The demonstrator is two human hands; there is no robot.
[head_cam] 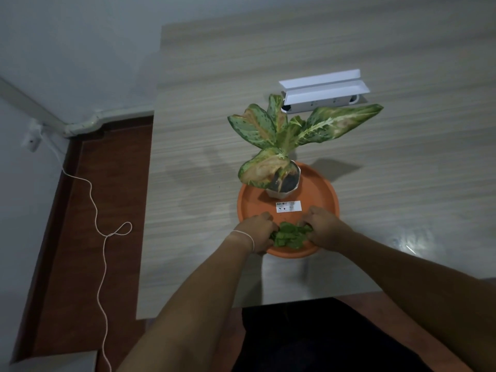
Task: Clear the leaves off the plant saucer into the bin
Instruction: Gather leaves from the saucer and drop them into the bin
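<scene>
An orange round plant saucer (316,196) sits on the table in front of me. A small white pot with a speckled green and pink plant (284,146) stands at its far side. A heap of green leaves (290,234) lies at the saucer's near rim. My left hand (255,232) presses against the heap from the left, fingers curled into the leaves. My right hand (323,226) closes on it from the right. Both hands cup the pile between them. No bin is in view.
A white label (288,206) lies on the saucer's floor. A white open box (322,93) lies on the table behind the plant. The table's left edge drops to a reddish floor (107,200) with a white cord (99,237).
</scene>
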